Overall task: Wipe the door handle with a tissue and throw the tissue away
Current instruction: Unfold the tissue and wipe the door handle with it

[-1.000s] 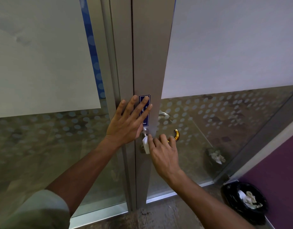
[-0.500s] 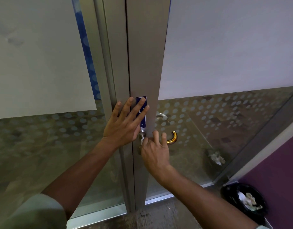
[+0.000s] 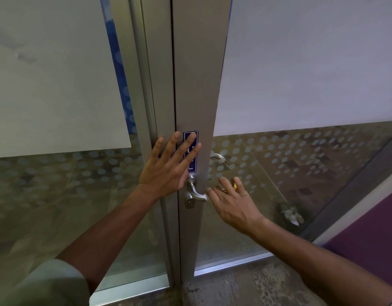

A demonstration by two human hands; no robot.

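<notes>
The silver door handle (image 3: 192, 191) sits on the grey metal door stile, with its keyhole just below. My right hand (image 3: 231, 204) lies over the lever part to the right of the stile, fingers draped across it, and a gold tip (image 3: 234, 186) shows between the fingers. The tissue is hidden under this hand. My left hand (image 3: 168, 166) is pressed flat, fingers spread, on the stile just above the handle, partly covering a blue sticker (image 3: 193, 151).
Frosted and dotted glass panels flank the stile (image 3: 197, 74). A second handle (image 3: 218, 157) shows behind the glass. A dark bin with crumpled paper (image 3: 290, 214) appears in the lower right glass. A purple wall (image 3: 371, 235) stands at the right.
My right hand slid right along the lever, away from the handle base, which is now uncovered. The white tissue seen at the base earlier is out of sight. The left hand stayed put.
</notes>
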